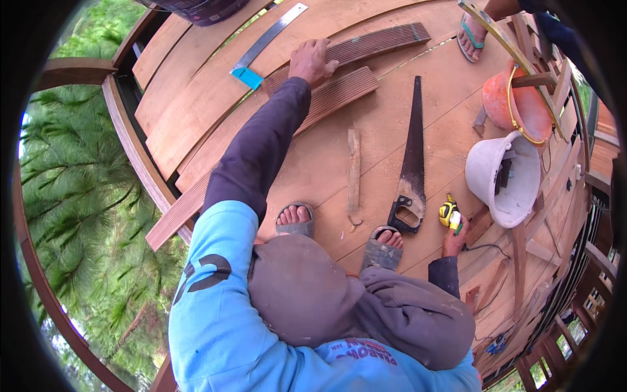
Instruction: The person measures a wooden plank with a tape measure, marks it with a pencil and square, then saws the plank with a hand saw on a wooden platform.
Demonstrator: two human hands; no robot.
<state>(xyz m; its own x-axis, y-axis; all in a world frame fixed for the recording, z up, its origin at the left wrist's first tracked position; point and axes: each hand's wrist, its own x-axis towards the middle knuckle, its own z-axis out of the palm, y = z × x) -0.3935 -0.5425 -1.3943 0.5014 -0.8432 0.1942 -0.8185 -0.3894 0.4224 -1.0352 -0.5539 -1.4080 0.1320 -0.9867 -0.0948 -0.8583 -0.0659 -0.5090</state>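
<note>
My left hand [312, 60] reaches far forward and grips the near end of a dark ribbed board [385, 40] lying on the wooden deck. A second ribbed board [336, 97] lies just beside it, under my forearm. My right hand [455, 239] is low by my right knee, closed around a yellow tape measure [449, 213]. A handsaw [411, 163] lies flat between my hands, handle toward my right foot. A thin wood strip [353, 171] lies left of the saw.
A metal ruler [271, 34] with a blue piece [247, 77] lies at the back. An orange bucket [516, 101] and a white bucket [499, 176] stand on the right. Another person's sandalled foot [470, 38] is at the top. The deck edge [134, 150] drops to trees on the left.
</note>
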